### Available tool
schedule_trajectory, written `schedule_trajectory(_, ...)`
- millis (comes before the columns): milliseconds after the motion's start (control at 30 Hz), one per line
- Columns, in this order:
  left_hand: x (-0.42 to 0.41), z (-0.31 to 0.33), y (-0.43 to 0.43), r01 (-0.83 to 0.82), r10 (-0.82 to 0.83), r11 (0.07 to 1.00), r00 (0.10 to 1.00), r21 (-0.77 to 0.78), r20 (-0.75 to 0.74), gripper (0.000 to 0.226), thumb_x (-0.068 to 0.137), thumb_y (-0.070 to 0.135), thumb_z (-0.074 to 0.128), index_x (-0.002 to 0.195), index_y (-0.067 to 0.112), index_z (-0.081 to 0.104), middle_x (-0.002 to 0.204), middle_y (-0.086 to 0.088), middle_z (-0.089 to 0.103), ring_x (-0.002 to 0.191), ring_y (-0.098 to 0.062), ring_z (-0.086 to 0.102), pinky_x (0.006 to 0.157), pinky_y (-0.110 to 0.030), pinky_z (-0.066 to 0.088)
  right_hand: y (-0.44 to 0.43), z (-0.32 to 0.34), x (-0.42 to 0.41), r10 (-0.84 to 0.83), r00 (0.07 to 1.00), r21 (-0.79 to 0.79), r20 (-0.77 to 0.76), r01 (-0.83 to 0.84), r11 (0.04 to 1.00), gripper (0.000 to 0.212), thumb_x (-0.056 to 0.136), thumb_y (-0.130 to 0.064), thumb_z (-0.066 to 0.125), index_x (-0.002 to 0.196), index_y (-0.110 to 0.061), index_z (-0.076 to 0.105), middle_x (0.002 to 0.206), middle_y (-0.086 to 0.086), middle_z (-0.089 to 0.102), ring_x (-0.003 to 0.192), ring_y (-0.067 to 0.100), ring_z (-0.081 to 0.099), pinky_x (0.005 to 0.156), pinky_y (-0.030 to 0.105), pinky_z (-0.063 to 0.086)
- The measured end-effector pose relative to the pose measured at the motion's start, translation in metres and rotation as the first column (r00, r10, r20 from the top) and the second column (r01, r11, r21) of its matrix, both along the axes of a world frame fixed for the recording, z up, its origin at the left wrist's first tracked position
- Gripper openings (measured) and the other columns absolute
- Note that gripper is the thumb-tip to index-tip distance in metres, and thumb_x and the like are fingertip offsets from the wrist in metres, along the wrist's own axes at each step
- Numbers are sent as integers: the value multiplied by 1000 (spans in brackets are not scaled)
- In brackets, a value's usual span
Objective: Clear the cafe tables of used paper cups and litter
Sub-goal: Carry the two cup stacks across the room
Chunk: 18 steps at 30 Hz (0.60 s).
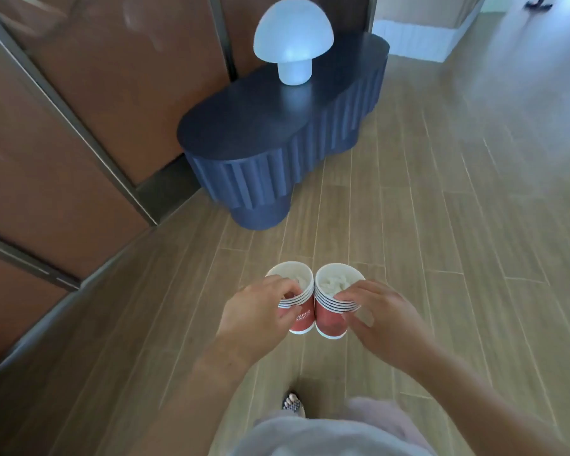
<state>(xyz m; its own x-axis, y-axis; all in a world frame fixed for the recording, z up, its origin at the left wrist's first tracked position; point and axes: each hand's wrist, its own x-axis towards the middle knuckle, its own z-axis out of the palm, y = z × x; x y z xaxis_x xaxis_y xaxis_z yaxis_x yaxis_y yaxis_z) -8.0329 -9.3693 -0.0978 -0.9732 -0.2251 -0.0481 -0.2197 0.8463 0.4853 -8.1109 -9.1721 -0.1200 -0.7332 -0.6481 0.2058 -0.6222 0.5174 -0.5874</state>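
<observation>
I carry two stacks of red paper cups with white rims side by side above the wooden floor, their sides touching. My left hand [255, 312] grips the left stack [301, 319], fingers curled over its rim. My right hand [380, 319] grips the right stack [329, 320] the same way. Crumpled white paper fills the top cup of each stack [334, 283]. Each stack holds several nested cups.
A dark blue fluted console table [277, 153] stands ahead against a brown panelled wall [89, 103], with a white mushroom lamp [293, 41] on its top. Wood-plank floor [458, 225] spreads to the right. A white-skirted piece of furniture [422, 37] sits far back right.
</observation>
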Motion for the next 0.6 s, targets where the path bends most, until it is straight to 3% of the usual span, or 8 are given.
schedule_trajectory(300, -210, 1, -52, 230, -231, 973, 973, -33, -16, 13, 76, 26, 64, 89, 27, 64, 91, 11, 67, 82, -14, 59, 68, -29, 45, -45, -12, -173, -174, 984, -3, 46, 175, 985, 33, 68, -4, 72, 94, -23, 68, 91, -9, 68, 86, 15, 61, 73, 22, 47)
schedule_trajectory(600, -420, -11, -71, 174, -174, 985, 984, -19, -33, 16, 75, 30, 65, 89, 31, 59, 88, 17, 65, 77, -8, 58, 64, -26, 45, -66, -9, -395, -133, 991, 50, 21, 132, 990, 32, 68, -2, 70, 93, -21, 68, 89, -8, 67, 82, 19, 59, 69, 26, 47)
